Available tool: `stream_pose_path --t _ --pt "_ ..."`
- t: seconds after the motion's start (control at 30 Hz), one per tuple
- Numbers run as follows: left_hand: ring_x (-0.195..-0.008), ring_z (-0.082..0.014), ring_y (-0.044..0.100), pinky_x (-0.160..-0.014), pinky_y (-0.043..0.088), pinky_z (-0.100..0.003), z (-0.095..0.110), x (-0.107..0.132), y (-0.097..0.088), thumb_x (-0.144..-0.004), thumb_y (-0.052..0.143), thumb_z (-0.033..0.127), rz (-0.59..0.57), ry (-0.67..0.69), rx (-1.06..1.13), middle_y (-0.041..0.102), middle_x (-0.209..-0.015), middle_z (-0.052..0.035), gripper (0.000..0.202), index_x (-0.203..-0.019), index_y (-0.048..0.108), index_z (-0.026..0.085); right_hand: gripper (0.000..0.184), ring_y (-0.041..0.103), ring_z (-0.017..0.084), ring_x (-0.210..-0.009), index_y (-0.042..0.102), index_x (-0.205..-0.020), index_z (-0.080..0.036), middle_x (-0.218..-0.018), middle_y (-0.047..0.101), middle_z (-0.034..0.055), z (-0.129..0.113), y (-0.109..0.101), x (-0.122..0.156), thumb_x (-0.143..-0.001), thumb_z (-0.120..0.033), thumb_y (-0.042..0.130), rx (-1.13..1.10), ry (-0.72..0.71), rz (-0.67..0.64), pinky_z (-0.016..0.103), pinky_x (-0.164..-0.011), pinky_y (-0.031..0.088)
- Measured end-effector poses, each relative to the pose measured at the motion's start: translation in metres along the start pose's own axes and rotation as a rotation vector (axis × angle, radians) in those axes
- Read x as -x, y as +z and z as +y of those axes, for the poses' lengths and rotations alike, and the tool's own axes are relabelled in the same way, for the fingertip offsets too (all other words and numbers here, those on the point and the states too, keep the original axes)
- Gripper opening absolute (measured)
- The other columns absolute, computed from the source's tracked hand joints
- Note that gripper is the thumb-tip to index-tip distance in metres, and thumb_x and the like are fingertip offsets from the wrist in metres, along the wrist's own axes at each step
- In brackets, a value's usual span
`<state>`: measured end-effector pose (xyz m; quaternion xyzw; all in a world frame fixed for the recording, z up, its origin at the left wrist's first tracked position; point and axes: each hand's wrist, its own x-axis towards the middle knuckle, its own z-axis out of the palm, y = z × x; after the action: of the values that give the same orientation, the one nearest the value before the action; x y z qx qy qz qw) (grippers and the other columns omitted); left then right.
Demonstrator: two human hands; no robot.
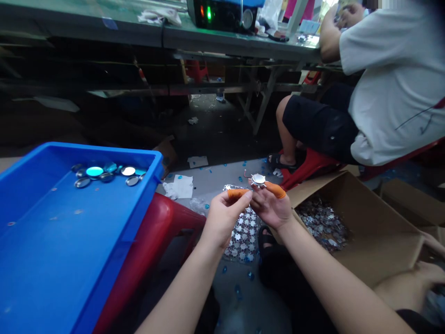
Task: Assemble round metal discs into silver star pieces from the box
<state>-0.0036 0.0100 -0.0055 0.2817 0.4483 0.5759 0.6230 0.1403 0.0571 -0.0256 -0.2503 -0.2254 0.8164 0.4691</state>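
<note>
My right hand [273,207] has an orange finger cot and grips a small round silver part [257,179] with short tabs around its rim and a thin wire at its left. Close beside it, my left hand [224,215] is closed, thumb against an index finger in another orange cot. Whatever lies in that pinch is hidden. Beneath both hands, a clear bag or tray [243,236] on the floor is covered with several similar silver parts in rows; my hands cover some of it.
At left, a blue bin [104,222] with several round shiny discs [94,172] sits on a red stool [160,227]. An open cardboard box [375,232] of small metal parts stands at right. A seated person [392,83] works at the long bench [132,32] ahead.
</note>
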Motion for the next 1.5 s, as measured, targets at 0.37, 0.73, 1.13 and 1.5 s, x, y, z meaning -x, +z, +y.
stream_pose_path --t 0.37,0.73,1.13,1.5 --pt "-0.087 -0.0198 0.06 -0.086 0.05 -0.033 0.005 0.001 -0.007 -0.085 0.074 0.021 0.12 0.763 -0.738 0.063 -0.099 -0.0061 0.022 -0.106 0.076 0.027 0.016 0.012 0.006 -0.044 0.063 -0.09 -0.02 -0.088 0.067 -0.0038 0.007 0.003 -0.003 -0.082 -0.033 0.067 0.026 0.03 0.008 0.023 -0.041 0.022" --pt "-0.091 -0.0211 0.064 -0.083 0.051 -0.032 -0.001 -0.006 -0.021 -0.085 0.073 0.018 0.106 0.912 -0.874 0.068 -0.098 -0.0063 0.022 -0.104 0.077 0.028 0.02 0.02 0.004 -0.041 0.061 -0.094 -0.018 -0.062 0.053 -0.0078 0.01 0.006 -0.002 -0.081 -0.03 0.071 0.046 0.049 -0.028 0.02 -0.041 0.02" --pt "-0.083 -0.0187 0.065 -0.075 0.053 -0.03 0.004 -0.01 -0.028 -0.084 0.073 0.017 0.004 0.944 -0.931 0.068 -0.093 -0.0057 0.017 -0.099 0.077 0.024 0.036 0.024 0.004 -0.039 0.058 -0.107 -0.019 -0.047 0.042 -0.0114 0.013 0.001 -0.002 -0.079 -0.034 0.075 0.149 0.038 0.007 0.019 -0.043 0.021" --pt "-0.088 -0.0176 0.065 -0.079 0.053 -0.029 0.008 -0.007 -0.03 -0.083 0.073 0.01 -0.088 0.958 -0.914 0.068 -0.096 -0.0048 0.022 -0.1 0.075 0.024 0.032 0.026 0.004 -0.038 0.059 -0.105 -0.019 -0.052 0.047 -0.0101 0.011 -0.002 0.002 -0.078 -0.03 0.073 0.076 0.081 -0.024 0.018 -0.041 0.022"
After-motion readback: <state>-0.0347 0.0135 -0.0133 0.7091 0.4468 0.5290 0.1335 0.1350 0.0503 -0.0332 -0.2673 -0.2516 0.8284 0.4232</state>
